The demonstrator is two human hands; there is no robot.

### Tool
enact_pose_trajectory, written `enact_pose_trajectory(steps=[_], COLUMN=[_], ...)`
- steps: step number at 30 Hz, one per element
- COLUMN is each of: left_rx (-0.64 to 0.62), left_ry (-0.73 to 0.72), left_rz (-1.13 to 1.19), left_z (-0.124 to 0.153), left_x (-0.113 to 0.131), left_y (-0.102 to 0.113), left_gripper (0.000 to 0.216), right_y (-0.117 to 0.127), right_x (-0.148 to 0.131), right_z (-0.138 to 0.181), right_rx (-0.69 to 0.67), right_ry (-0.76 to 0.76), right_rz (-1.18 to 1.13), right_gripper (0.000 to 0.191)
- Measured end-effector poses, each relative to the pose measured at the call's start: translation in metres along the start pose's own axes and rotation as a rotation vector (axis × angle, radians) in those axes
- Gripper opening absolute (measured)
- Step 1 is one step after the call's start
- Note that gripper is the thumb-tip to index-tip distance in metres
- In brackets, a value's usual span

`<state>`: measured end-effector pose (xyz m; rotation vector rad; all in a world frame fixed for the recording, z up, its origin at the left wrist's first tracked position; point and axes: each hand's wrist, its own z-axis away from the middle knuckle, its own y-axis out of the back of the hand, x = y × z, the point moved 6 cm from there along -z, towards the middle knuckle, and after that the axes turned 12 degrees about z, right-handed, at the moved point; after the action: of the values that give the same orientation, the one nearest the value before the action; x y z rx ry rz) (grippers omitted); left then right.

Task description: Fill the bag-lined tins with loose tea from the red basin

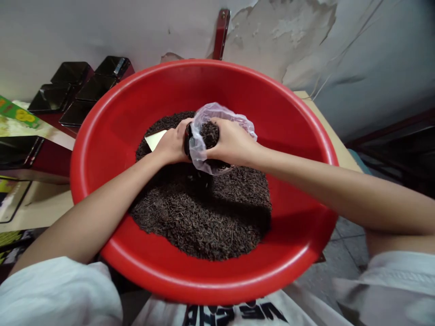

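A big red plastic basin (299, 235) fills the middle of the view and holds a heap of dark loose tea leaves (204, 217). Over the heap my right hand (233, 142) grips a small clear plastic bag (204, 154) with dark leaves in it. My left hand (173, 145) is closed on the bag's other side, against a dark rim at the bag's mouth. A pale flat card or scoop (155, 139) sticks out past my left hand onto the leaves.
Several black open boxes (81, 88) stand at the back left by the grey peeling wall. A pale wooden table edge (336, 140) shows behind the basin at right. Printed packaging (16, 113) lies at far left.
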<state>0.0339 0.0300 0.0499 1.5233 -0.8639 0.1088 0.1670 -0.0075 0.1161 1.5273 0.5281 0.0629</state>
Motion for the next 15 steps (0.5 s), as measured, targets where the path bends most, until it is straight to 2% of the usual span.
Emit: enact_pose_trajectory(steps=[4, 8, 11, 13, 15], left_rx=[0.002, 0.022, 0.120, 0.191, 0.263], left_ry=[0.139, 0.122, 0.107, 0.136, 0.190], left_rz=[-0.012, 0.029, 0.115, 0.178, 0.229], left_z=[0.000, 0.000, 0.002, 0.004, 0.005], left_x=[-0.004, -0.008, -0.009, -0.011, -0.014], left_y=[0.005, 0.005, 0.009, 0.010, 0.009], left_gripper=[0.097, 0.086, 0.080, 0.084, 0.089], right_y=[-0.012, 0.009, 0.025, 0.013, -0.020], right_x=[-0.010, -0.019, -0.022, -0.022, -0.022], right_z=[-0.006, 0.009, 0.032, 0.049, 0.064], right_rx=[-0.022, 0.044, 0.154, 0.111, -0.051], right_ry=[0.073, 0.196, 0.322, 0.444, 0.621], right_rz=[0.231, 0.207, 0.139, 0.104, 0.074], right_gripper=[0.045, 0.037, 0.024, 0.019, 0.020])
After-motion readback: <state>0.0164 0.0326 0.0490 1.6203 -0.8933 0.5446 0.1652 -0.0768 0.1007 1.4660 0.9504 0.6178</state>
